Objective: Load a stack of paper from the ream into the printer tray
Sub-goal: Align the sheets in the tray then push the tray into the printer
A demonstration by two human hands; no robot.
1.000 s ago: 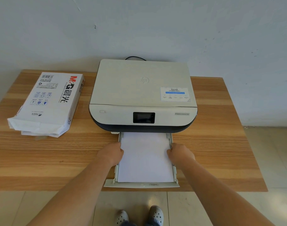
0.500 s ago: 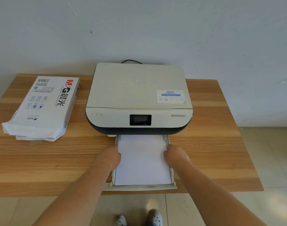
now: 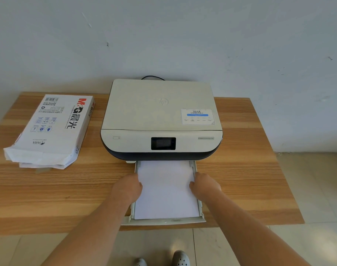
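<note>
Beside the printer (image 3: pixel 161 120), ream (image 3: pixel 50 129); left hand (image 3: pixel 128 188), right hand (image 3: pixel 205 186) clamp paper (image 3: pixel 165 189).

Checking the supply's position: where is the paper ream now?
In the head view, the paper ream lies flat at the table's left end, left of the printer.

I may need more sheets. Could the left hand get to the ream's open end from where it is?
Probably yes: the left hand is at the tray, and only bare table lies between it and the ream.

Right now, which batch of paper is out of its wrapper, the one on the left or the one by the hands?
The bare white stack in the printer tray, between both hands; the ream remains wrapped.
</note>
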